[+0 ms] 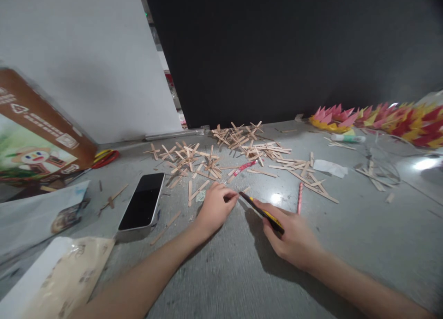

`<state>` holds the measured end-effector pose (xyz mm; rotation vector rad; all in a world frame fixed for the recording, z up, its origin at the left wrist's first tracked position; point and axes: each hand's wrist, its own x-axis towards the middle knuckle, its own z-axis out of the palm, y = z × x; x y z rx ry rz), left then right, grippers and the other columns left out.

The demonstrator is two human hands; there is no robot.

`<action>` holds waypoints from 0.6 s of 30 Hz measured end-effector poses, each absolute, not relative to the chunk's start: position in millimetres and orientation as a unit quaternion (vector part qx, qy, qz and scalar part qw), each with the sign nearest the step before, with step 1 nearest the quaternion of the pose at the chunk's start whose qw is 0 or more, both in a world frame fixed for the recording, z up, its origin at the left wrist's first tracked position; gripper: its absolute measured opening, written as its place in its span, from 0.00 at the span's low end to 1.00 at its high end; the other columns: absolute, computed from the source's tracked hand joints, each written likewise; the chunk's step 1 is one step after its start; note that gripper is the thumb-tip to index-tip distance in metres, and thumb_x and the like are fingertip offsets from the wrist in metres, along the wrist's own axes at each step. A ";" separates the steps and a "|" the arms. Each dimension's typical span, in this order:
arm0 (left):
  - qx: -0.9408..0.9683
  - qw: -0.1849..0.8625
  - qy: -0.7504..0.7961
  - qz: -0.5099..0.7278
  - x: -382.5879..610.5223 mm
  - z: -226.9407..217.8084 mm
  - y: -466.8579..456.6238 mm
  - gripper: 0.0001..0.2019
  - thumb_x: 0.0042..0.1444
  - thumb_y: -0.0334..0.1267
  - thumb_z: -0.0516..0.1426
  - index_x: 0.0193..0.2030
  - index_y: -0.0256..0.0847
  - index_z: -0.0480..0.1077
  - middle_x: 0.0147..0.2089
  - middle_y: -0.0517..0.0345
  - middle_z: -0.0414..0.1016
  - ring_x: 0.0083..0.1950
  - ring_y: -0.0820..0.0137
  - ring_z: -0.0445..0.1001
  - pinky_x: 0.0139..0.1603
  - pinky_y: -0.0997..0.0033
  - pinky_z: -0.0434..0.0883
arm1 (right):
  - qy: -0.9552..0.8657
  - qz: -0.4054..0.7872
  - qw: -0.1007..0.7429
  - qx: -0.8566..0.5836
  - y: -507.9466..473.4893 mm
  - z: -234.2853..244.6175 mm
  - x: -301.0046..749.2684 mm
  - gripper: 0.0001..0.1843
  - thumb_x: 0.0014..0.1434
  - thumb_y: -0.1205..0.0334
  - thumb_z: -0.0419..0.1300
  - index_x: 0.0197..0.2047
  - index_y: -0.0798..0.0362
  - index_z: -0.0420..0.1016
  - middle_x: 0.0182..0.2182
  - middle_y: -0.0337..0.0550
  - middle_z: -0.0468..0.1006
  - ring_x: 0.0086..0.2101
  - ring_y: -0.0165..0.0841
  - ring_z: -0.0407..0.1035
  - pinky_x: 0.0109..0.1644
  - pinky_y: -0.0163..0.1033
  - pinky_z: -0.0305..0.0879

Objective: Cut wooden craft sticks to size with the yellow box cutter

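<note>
My right hand (290, 236) grips a yellow and black utility knife (262, 212), its tip pointing left toward my other hand. My left hand (215, 207) rests on the grey table (242, 273) with its fingers pinched on a small wooden stick (239, 193) right at the blade tip. A heap of wooden craft sticks (194, 160), many glued into crosses, lies just beyond both hands. A second spread of sticks (263, 148) reaches toward the black panel behind.
A dark phone (142, 200) lies face up left of my left hand. A brown printed box (34, 134), red scissors (105, 158) and paper bags sit at the left. A pink pencil (299, 197), glue stick (348, 138) and pink-yellow folded paper garland (380, 118) lie right.
</note>
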<state>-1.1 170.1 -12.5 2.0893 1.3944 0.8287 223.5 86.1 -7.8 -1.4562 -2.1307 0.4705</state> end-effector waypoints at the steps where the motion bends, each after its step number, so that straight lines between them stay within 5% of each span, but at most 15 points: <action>1: 0.767 0.244 0.511 0.303 -1.1 -12.9 170.1 0.06 0.62 0.34 0.63 0.35 0.42 0.82 0.34 0.56 0.80 0.44 0.62 0.74 0.47 0.63 0.68 | -0.786 0.175 0.255 -0.536 86.1 -7.3 223.7 0.27 0.67 0.63 0.53 0.68 0.44 0.67 0.46 0.44 0.85 0.35 0.34 0.80 0.39 0.36 0.71; 7: 0.776 0.228 0.505 0.301 -0.3 -14.9 168.8 0.06 0.63 0.34 0.62 0.37 0.41 0.82 0.36 0.55 0.80 0.46 0.62 0.73 0.49 0.63 0.68 | -0.802 0.112 0.202 -0.551 87.8 -11.6 223.2 0.25 0.70 0.61 0.52 0.68 0.46 0.66 0.32 0.40 0.85 0.24 0.34 0.77 0.27 0.35 0.59; 18: 0.806 0.193 0.479 0.289 0.8 -19.0 169.5 0.08 0.65 0.32 0.60 0.37 0.42 0.81 0.37 0.53 0.80 0.47 0.61 0.73 0.51 0.61 0.69 | -0.816 0.049 0.191 -0.543 89.4 -18.4 222.9 0.21 0.73 0.59 0.49 0.66 0.44 0.68 0.35 0.42 0.87 0.26 0.35 0.79 0.28 0.36 0.60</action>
